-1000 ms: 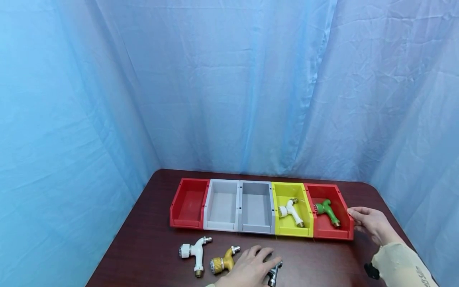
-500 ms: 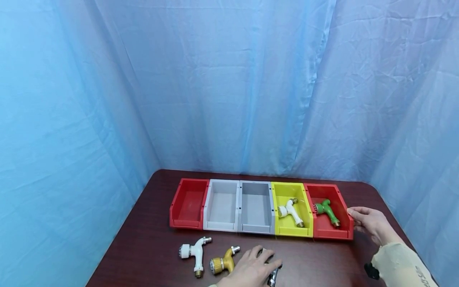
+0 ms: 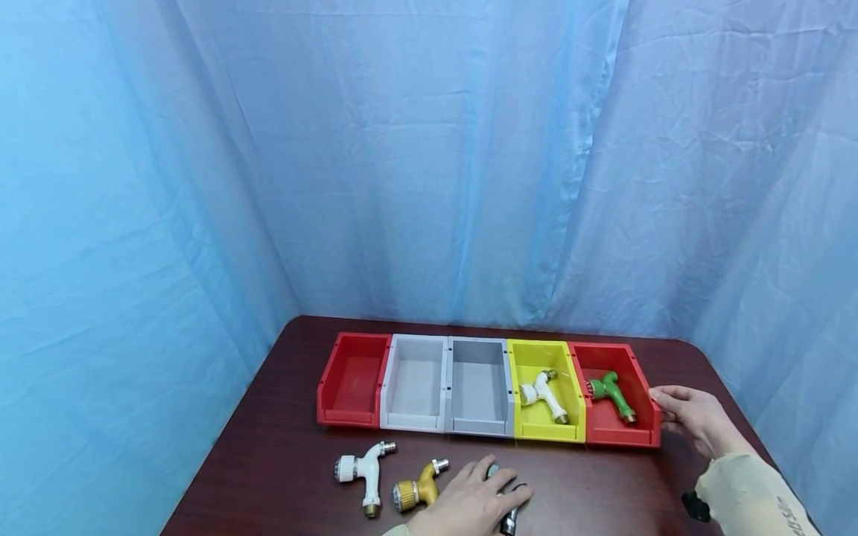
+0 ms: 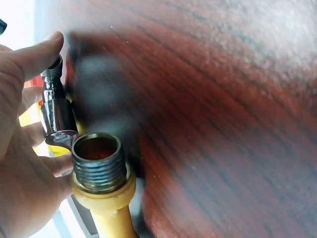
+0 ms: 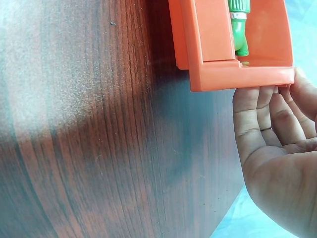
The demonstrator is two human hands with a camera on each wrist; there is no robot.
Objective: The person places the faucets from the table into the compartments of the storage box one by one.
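My left hand (image 3: 462, 502) is over a chrome tap (image 3: 509, 521) at the table's front. In the left wrist view the thumb lies at the threaded end of this chrome tap (image 4: 59, 114), with curled fingers behind its body. Just left of the hand is a yellow tap (image 3: 425, 487), its brass thread (image 4: 101, 171) close to the left wrist camera. A white tap (image 3: 370, 470) lies farther left. My right hand (image 3: 693, 417) holds the side wall of the rightmost red bin (image 3: 623, 438), thumb at the rim and fingers against the outside. Inside that bin is a green tap (image 3: 613, 397).
The row of joined bins continues leftward: a yellow bin (image 3: 550, 433) with a white tap (image 3: 548, 398) in it, a grey bin (image 3: 477, 428), a white bin (image 3: 412, 423) and another red bin (image 3: 348, 418). Blue curtains (image 3: 429, 164) surround the dark wooden table (image 3: 268, 461).
The left hand's fingers have shifted slightly over the chrome tap, and the tap has turned a little beneath them. The right hand and the bins look unchanged.
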